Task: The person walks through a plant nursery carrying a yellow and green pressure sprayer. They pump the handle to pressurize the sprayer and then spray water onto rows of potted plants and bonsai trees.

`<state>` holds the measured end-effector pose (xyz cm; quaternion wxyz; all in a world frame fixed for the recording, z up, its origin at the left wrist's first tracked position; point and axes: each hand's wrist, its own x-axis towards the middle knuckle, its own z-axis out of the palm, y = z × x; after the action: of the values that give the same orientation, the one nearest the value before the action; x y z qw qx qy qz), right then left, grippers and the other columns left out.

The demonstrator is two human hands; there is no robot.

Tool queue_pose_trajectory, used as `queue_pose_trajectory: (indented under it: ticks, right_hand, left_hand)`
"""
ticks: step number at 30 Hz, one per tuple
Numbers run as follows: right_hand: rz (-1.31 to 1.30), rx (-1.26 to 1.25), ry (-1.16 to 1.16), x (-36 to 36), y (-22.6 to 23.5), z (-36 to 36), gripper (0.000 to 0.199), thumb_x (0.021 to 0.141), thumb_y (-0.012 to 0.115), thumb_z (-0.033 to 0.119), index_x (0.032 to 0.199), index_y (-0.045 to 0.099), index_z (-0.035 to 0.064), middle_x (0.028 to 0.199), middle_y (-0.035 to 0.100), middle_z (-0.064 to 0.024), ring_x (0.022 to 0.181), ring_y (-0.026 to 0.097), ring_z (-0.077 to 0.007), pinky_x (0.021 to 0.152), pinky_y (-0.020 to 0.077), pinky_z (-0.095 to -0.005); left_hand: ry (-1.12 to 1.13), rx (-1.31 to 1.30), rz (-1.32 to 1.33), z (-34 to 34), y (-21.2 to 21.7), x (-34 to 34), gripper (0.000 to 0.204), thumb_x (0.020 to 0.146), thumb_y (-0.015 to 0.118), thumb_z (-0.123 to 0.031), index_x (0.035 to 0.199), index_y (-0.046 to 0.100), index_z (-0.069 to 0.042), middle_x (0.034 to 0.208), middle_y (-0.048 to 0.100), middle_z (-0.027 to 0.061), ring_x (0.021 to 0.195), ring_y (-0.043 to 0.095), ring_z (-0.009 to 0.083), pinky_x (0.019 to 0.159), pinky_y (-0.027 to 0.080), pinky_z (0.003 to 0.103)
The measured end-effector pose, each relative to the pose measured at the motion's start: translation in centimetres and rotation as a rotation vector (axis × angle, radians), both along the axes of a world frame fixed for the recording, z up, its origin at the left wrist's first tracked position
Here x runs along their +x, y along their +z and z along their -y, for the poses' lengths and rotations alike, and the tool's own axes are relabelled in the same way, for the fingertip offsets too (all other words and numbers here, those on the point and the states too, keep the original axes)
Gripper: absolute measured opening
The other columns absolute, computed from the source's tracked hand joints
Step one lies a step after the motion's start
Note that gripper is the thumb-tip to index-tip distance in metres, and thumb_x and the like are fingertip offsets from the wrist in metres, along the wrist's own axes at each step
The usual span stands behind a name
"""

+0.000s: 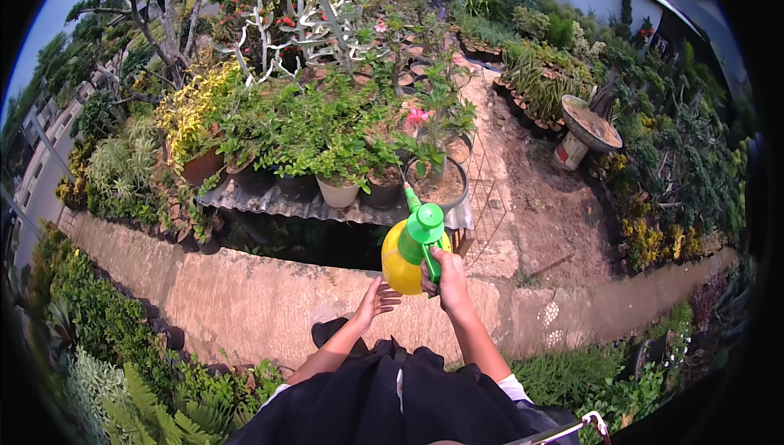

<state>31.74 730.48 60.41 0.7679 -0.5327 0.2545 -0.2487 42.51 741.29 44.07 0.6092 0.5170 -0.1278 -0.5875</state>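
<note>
My right hand is wrapped round the green handle of a yellow spray bottle with a green pump top. The bottle is held up over the path, its nozzle pointing away from me at the potted plants. A thin line of spray seems to leave the nozzle toward a pink-flowered plant in a wide dark pot. My left hand hangs in the air to the left of the bottle, fingers stretched out, holding nothing. Beyond the bottle stands a leafy green plant in a pale pot.
A corrugated sheet ledge carries several pots, with a dark gap under it. The paved path runs across in front of me. Dense plants border the near left. A round-topped pedestal stands on bare soil at right.
</note>
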Motion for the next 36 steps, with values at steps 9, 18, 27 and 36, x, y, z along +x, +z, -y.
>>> queue_pose_trajectory:
  ticks: [9, 18, 27, 36]
  right_hand:
    - [-0.028, 0.037, 0.068, 0.4, -0.5, -0.9, 0.035, 0.083, 0.038, 0.027, 0.058, 0.04, 0.0028, 0.045, 0.035, -0.0017, 0.03, 0.032, -0.0097, 0.031, 0.0256, -0.0233]
    - [-0.023, 0.044, 0.032, 0.5, -0.6, -1.3, 0.035, 0.083, 0.038, 0.027, 0.058, 0.041, 0.0018, 0.045, 0.036, -0.0021, 0.031, 0.032, -0.0096, 0.031, 0.0255, -0.0231]
    - [-0.042, 0.057, 0.063, -0.1, -1.1, -1.9, 0.034, 0.082, 0.038, 0.026, 0.059, 0.041, 0.0017, 0.045, 0.037, -0.0021, 0.031, 0.033, -0.0097, 0.031, 0.0262, -0.0233]
    - [-0.027, 0.077, 0.016, -0.1, -1.1, -2.0, 0.032, 0.082, 0.038, 0.026, 0.062, 0.041, 0.0019, 0.047, 0.037, -0.0023, 0.03, 0.031, -0.0094, 0.031, 0.0257, -0.0232]
  left_hand:
    - [-0.004, 0.06, -0.03, -2.0, 0.1, -0.6, 0.081, 0.073, 0.027, -0.066, 0.116, 0.036, 0.002, 0.106, 0.052, 0.0156, 0.096, 0.051, 0.0215, 0.082, 0.038, 0.031]
    - [0.03, 0.062, -0.033, -2.0, 0.4, -0.9, 0.079, 0.074, 0.028, -0.065, 0.116, 0.036, 0.001, 0.104, 0.052, 0.0149, 0.096, 0.052, 0.0215, 0.082, 0.039, 0.031]
    - [-0.01, 0.096, -0.086, -3.0, -1.4, -1.5, 0.077, 0.075, 0.028, -0.064, 0.116, 0.035, 0.001, 0.105, 0.052, 0.0126, 0.094, 0.052, 0.0187, 0.081, 0.038, 0.03]
    - [0.011, 0.06, -0.053, -2.8, -1.7, -1.6, 0.077, 0.075, 0.029, -0.063, 0.117, 0.033, 0.001, 0.104, 0.052, 0.0132, 0.095, 0.052, 0.0189, 0.082, 0.038, 0.029]
